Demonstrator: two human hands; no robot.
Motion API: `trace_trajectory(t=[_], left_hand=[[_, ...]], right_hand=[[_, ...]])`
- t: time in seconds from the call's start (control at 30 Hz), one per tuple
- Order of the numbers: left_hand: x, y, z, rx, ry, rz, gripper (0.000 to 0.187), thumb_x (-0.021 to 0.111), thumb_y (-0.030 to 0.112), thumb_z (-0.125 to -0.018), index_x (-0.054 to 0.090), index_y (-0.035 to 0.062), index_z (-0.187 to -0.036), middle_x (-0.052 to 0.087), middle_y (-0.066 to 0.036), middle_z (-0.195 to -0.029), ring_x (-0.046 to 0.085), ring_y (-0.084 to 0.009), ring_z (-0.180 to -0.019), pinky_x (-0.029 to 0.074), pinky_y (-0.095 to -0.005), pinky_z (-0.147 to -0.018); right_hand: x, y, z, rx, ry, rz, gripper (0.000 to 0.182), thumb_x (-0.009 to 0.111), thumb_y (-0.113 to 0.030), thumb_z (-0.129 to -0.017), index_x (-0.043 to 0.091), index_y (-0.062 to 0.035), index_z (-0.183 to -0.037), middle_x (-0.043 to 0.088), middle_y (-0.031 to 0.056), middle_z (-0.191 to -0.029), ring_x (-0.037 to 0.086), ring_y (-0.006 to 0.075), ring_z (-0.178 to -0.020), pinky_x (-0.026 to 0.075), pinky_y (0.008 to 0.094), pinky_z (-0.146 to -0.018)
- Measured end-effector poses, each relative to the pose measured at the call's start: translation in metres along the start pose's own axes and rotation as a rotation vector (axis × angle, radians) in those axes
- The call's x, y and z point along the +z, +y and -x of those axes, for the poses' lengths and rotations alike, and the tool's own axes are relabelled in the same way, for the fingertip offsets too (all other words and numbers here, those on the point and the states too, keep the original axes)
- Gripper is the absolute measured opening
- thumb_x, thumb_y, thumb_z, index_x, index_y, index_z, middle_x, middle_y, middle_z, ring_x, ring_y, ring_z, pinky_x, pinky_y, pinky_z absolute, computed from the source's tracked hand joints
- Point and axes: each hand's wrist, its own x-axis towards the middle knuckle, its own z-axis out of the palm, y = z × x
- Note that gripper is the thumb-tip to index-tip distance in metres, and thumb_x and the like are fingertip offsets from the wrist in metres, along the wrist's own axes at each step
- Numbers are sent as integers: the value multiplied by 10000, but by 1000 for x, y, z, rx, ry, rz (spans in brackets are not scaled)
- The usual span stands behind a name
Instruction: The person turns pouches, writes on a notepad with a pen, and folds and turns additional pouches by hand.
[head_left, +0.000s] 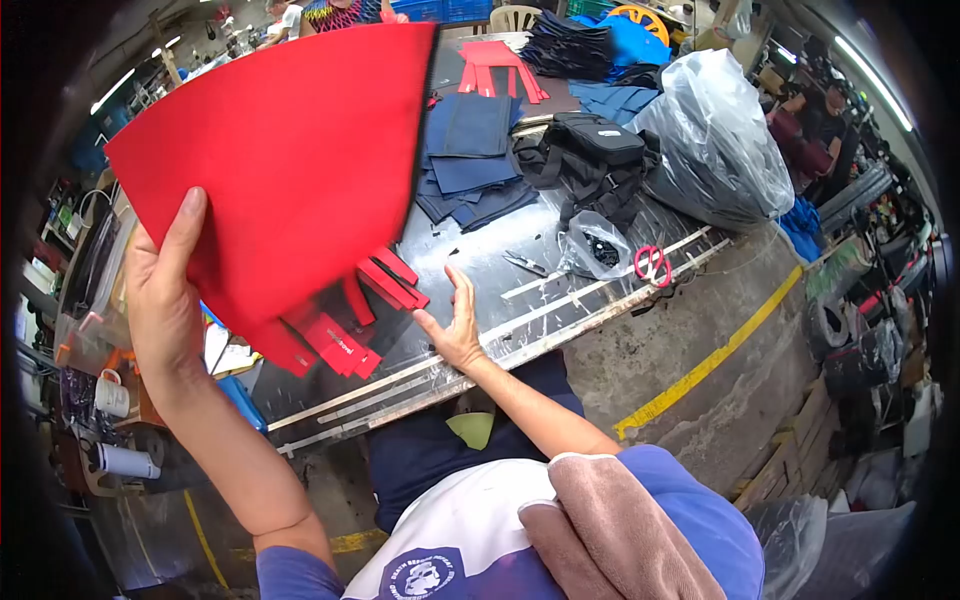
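Note:
A large red fabric panel (290,150) with a dark trim along its right edge is raised over the worktable. My left hand (168,285) grips its lower left edge, thumb on the near face. Below the panel lie several red fabric strips (338,340), one bearing white lettering, partly hidden by it. Just right of the strips, my right hand (457,325) hovers at the table's front side with fingers apart and nothing in them. Farther right on the table are small snips (525,263) and pink-handled scissors (652,266).
Navy fabric pieces (470,150), a black bag (600,140) and a bulging clear plastic sack (715,140) stand on the metal-topped table (480,255). A small plastic bag (597,246) sits near the scissors. Other people are at the back. A white mug (112,395) is at left.

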Motion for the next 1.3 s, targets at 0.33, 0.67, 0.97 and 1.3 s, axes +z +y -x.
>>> trace_trajectory(t=[0.33, 0.67, 0.97, 1.3], left_hand=[[34, -1, 6, -35, -78, 333, 255, 700, 181, -1052, 709, 36, -1262, 763, -77, -1233, 729, -150, -1088, 553, -308, -987], [69, -205, 8, -132, -67, 100, 552, 721, 115, -1017, 509, 9, -1515, 629, -149, -1410, 659, -233, -1210, 534, -373, -1015], [117, -266, 90, -113, -337, 135, 460, 670, 63, -1034, 580, 23, -1483, 679, -140, -1353, 674, -191, -1183, 530, -336, -972], [65, -83, 96, 110, -816, 249, 515, 799, 229, -938, 656, -15, -1369, 756, -118, -1238, 716, -179, -1081, 537, -320, -916]], right_hand=[[-110, -119, 28, 56, -251, -815, 647, 773, -203, -930, 527, 52, -1471, 588, 184, -1456, 545, 286, -1368, 385, 410, -1197], [-179, -247, 36, 8, -55, -89, 124, 692, -12, -993, 726, 30, -1104, 729, 69, -1046, 677, 193, -969, 518, 333, -898], [-201, -327, 42, -314, -26, 389, 116, 753, -76, -960, 750, -15, -1059, 724, 126, -1107, 679, 258, -1039, 499, 402, -969], [-138, -308, 6, -291, -177, 387, 97, 780, -68, -936, 769, -23, -1021, 732, 158, -1200, 686, 261, -1123, 501, 410, -1004]])
